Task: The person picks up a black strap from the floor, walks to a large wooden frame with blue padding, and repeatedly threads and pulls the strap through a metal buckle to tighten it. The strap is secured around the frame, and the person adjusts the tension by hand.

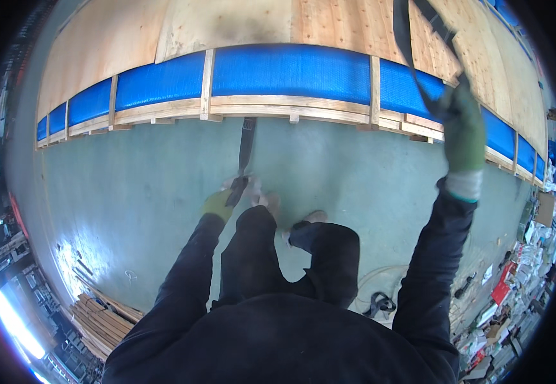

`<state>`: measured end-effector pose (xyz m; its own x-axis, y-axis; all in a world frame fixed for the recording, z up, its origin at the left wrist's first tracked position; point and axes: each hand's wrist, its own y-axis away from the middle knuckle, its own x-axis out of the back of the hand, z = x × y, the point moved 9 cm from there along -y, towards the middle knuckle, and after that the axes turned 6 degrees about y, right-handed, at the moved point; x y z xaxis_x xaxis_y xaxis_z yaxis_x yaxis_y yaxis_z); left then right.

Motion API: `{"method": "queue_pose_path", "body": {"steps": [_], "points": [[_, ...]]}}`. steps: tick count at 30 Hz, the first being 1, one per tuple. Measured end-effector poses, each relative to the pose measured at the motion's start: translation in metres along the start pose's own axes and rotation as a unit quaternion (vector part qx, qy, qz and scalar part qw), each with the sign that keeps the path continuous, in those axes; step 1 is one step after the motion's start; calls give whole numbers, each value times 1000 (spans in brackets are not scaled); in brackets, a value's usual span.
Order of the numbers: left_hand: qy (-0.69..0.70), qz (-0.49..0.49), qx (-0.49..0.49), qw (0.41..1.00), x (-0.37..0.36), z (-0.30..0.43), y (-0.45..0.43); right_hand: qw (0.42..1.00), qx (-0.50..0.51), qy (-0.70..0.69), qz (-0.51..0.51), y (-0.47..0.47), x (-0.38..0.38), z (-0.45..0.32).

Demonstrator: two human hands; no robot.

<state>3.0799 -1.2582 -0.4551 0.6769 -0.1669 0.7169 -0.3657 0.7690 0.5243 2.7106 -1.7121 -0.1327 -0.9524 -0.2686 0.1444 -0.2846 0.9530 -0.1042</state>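
Note:
My left hand (pixel 230 194), in a yellow-green and pale work glove, grips a dark webbing strap (pixel 246 144) that runs out from under a long wooden crate (pixel 282 103). My right hand (pixel 462 120), gloved in green, is raised at the right in front of the crate and blurred. It holds another dark webbing strap (pixel 404 38), whose two lengths reach up across the plywood top (pixel 335 24). Blue bubble wrap (pixel 290 72) shows between the crate's upright wooden battens. How the two straps connect is hidden.
A bundle of wooden strips (pixel 102 321) lies on the floor at the lower left. A coiled dark strap (pixel 381 305) lies behind me near my right arm. Piled scrap, cardboard and wrappings (pixel 513 297) line the right side. Pale hose or cord (pixel 383 271) curves over the floor.

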Motion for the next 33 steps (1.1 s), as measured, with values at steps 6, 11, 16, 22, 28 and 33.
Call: {"method": "queue_pose_path", "body": {"steps": [6, 11, 16, 22, 28, 33], "points": [[-50, 13, -311, 949, -15, 152, 5, 870, 323, 369, 46, -21, -4, -87], [5, -94, -388, 917, -50, 202, 50, 913, -250, 251, -204, 159, -175, 223], [77, -25, -333, 939, -49, 186, 48, 737, -650, 12, -183, 358, -245, 358], [67, -62, -338, 937, -70, 172, 61, 797, -590, -49, -119, 367, -234, 357], [252, -365, -107, 890, -138, 140, 29, 877, -437, 178, -95, 344, -211, 327], [678, -101, 374, 625, -133, 63, -39, 866, -450, 154, -153, 335, -222, 277]]}}
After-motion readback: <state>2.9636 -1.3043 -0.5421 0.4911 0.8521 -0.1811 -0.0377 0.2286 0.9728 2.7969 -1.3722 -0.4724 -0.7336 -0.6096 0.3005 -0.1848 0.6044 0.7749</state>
